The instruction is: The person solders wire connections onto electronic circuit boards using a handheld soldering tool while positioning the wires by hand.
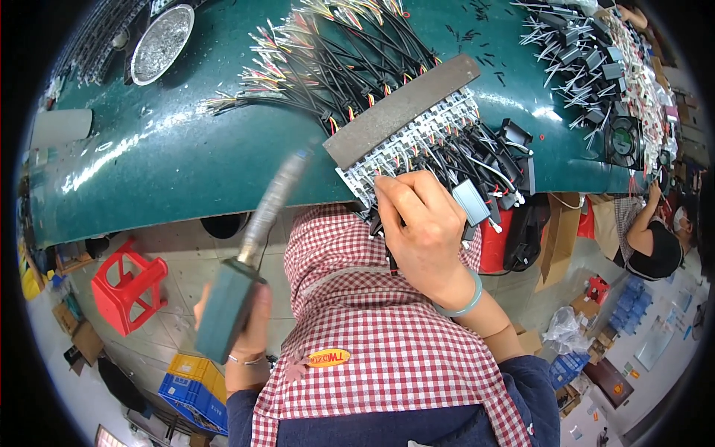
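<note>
We are noting the pale row of small parts (pixel 447 112) first: it is lying aslant near the table's front edge, just on our side of a brown bar (pixel 402 112). The bar is resting across the cables (pixel 357 82), probably serving as a weight that is keeping the row straight and flat. Beyond it the loose ends are fanning away, which seems to be leaving the near side free for working. Black boxes (pixel 527 173) are crowding the row's right end.

Our right hand (pixel 426 227) is bending over the row's left end, thumb and forefinger drawn close together; whether they are pinching a wire or only touching, we cannot tell. Presumably they are steadying that spot. Our left hand (pixel 258 320) is wrapping round the handle of a green tool (pixel 229 309), blurred, its tip pointing up toward the bar but standing apart from it; we are perhaps holding it so to keep the barrel clear of our fingers.

Counting: one row, one bar, one tool, two hands of ours. Cables and boxes are overlapping too much for a count. Farther out on the table (pixel 164 171) we are seeing one dish (pixel 162 45), one fan (pixel 624 140) and a second heap of wired parts (pixel 585 63). Below: one red stool (pixel 130 290), two crates (pixel 195 387), yellow above blue. One co-worker (pixel 652 242) is sitting off to the right.
</note>
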Demonstrator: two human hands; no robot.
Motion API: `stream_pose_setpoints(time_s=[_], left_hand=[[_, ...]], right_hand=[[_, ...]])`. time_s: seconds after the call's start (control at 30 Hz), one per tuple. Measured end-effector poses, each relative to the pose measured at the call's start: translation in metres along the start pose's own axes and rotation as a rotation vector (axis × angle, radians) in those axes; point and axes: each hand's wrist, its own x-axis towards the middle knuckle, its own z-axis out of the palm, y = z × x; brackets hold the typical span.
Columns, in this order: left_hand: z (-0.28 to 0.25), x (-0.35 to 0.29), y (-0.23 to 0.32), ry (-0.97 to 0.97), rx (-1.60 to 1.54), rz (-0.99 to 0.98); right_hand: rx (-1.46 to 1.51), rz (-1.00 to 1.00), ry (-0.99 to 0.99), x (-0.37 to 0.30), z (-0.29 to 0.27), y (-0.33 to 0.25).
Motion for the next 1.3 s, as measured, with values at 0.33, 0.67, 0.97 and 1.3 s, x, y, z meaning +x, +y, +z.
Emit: stream_pose_setpoints(time_s=[0.33, 0.67, 0.97, 1.3], left_hand=[[-0.012, 0.144, 0.013, 0.395, -0.124, 0.095], [0.061, 0.096, 0.050, 0.195, -0.494, 0.016], [0.098, 0.084, 0.065, 0.055, -0.750, -0.108], [0.116, 0.087, 0.067, -0.064, -0.925, -0.181]], right_hand=[[0.025, -0.038, -0.047, -0.002, -0.011, 0.003], [0.016, -0.259, -0.149, 0.090, -0.074, 0.072], [0.153, -0.422, -0.586, 0.128, -0.042, 0.098], [0.214, -0.462, -0.602, 0.134, -0.043, 0.100]])
